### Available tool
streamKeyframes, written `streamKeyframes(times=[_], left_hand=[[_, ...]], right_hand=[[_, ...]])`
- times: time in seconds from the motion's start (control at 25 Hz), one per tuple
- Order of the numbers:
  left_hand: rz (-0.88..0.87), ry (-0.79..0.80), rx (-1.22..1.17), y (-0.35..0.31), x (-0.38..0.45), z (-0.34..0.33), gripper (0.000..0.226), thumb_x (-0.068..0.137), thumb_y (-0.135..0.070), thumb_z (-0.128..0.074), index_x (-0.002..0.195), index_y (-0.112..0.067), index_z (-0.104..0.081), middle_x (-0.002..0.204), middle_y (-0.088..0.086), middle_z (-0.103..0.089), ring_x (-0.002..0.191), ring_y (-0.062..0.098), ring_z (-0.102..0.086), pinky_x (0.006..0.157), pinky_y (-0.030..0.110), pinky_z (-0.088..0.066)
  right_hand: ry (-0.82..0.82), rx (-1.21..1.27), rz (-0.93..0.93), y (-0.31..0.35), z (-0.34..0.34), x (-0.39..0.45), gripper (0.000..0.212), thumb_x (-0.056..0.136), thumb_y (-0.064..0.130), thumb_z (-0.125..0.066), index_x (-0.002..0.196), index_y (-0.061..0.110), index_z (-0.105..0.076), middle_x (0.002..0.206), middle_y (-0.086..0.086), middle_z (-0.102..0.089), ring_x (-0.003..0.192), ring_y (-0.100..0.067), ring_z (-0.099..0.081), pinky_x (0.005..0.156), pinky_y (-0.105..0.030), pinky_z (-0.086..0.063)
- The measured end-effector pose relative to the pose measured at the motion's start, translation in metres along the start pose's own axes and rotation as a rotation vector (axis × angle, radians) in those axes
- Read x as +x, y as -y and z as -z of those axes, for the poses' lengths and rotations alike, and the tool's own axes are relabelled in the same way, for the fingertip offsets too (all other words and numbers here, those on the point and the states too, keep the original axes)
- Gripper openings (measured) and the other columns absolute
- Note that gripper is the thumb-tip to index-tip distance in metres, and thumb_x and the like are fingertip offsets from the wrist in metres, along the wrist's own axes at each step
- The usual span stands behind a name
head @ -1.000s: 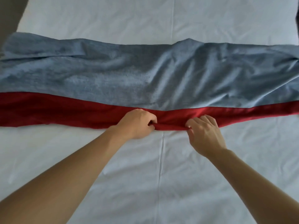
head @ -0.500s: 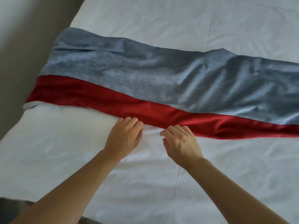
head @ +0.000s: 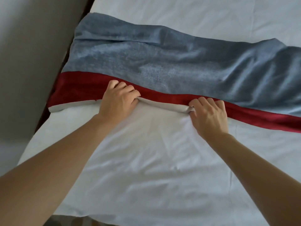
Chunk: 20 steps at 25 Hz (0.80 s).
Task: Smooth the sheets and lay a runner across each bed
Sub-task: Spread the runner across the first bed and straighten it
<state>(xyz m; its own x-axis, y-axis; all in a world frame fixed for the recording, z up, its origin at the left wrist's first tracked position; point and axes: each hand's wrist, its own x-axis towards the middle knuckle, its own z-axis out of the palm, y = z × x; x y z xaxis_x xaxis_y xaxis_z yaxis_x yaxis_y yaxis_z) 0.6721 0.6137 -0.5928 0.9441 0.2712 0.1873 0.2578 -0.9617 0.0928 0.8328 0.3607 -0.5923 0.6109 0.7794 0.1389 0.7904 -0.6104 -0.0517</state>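
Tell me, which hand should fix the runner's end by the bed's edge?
Probably the left hand. It grips the runner's near hem closest to that end, where pale lining shows. The right hand grips farther along.

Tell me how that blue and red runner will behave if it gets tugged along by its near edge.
Probably floppy: the runner lies in soft folds and ripples over the white sheet. It would likely bunch rather than slide as one piece; its near edge is rolled up, pale underside showing, between the left hand and right hand. The red band looks sheeny, perhaps slippery.
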Motion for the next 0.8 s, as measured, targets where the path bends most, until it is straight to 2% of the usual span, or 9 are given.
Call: streamKeyframes(times=[0.12,0.28,0.36,0.44,0.52,0.68,0.8], left_hand=[[-0.031,0.044,-0.149,0.01,0.002,0.009,0.015,0.089,-0.023,-0.061,0.082,-0.02,-0.073,0.07,-0.006,-0.064,0.071,0.02,-0.056,0.084,0.034,-0.032],[-0.18,0.128,-0.242,0.016,-0.016,0.026,0.011,0.081,-0.018,-0.066,0.073,-0.021,-0.074,0.065,-0.007,-0.06,0.065,0.02,-0.054,0.077,0.035,-0.036],[-0.233,0.18,-0.251,0.015,-0.03,0.029,0.008,0.08,-0.017,-0.069,0.076,-0.02,-0.076,0.068,-0.007,-0.061,0.067,0.019,-0.055,0.076,0.035,-0.041],[-0.214,0.174,-0.25,0.014,-0.034,0.029,0.006,0.082,-0.02,-0.071,0.085,-0.019,-0.076,0.075,-0.006,-0.063,0.07,0.019,-0.055,0.074,0.034,-0.041],[-0.211,0.147,-0.217,0.002,-0.03,0.026,0.016,0.082,-0.02,-0.071,0.098,-0.018,-0.073,0.085,-0.003,-0.062,0.075,0.02,-0.054,0.07,0.033,-0.039],[-0.239,0.121,-0.172,-0.042,-0.026,0.016,0.021,0.084,-0.009,-0.065,0.104,-0.015,-0.069,0.088,0.0,-0.061,0.077,0.022,-0.054,0.069,0.036,-0.041],[-0.18,0.141,-0.175,-0.078,-0.016,0.013,0.017,0.083,-0.006,-0.065,0.096,-0.016,-0.069,0.084,-0.001,-0.06,0.074,0.023,-0.053,0.068,0.036,-0.04]], right_hand=[[-0.016,0.004,-0.009,0.001,0.003,0.002,0.01,0.083,0.005,-0.065,0.077,0.013,-0.065,0.065,-0.002,-0.058,0.061,-0.026,-0.053,0.071,-0.04,-0.04],[0.039,0.085,0.014,0.01,0.021,-0.024,0.009,0.079,0.009,-0.068,0.074,0.013,-0.062,0.066,-0.002,-0.057,0.064,-0.03,-0.054,0.071,-0.043,-0.04],[0.074,0.08,0.039,0.017,0.026,-0.045,0.012,0.075,0.013,-0.073,0.074,0.014,-0.061,0.07,-0.003,-0.055,0.068,-0.031,-0.054,0.07,-0.045,-0.041],[0.098,0.062,-0.005,0.019,0.027,-0.055,0.021,0.072,0.016,-0.078,0.088,0.015,-0.065,0.083,-0.003,-0.057,0.077,-0.03,-0.055,0.074,-0.044,-0.042],[0.073,0.03,-0.087,0.012,0.024,-0.054,0.031,0.072,0.013,-0.077,0.1,0.015,-0.065,0.093,-0.004,-0.058,0.083,-0.029,-0.054,0.077,-0.042,-0.041],[0.037,-0.009,-0.135,-0.005,0.02,-0.049,0.023,0.073,0.004,-0.076,0.092,0.014,-0.067,0.09,-0.004,-0.059,0.081,-0.029,-0.054,0.076,-0.042,-0.041],[0.046,-0.02,-0.106,-0.012,0.02,-0.056,0.019,0.073,0.0,-0.073,0.083,0.014,-0.066,0.077,-0.003,-0.058,0.072,-0.029,-0.053,0.075,-0.042,-0.041]])
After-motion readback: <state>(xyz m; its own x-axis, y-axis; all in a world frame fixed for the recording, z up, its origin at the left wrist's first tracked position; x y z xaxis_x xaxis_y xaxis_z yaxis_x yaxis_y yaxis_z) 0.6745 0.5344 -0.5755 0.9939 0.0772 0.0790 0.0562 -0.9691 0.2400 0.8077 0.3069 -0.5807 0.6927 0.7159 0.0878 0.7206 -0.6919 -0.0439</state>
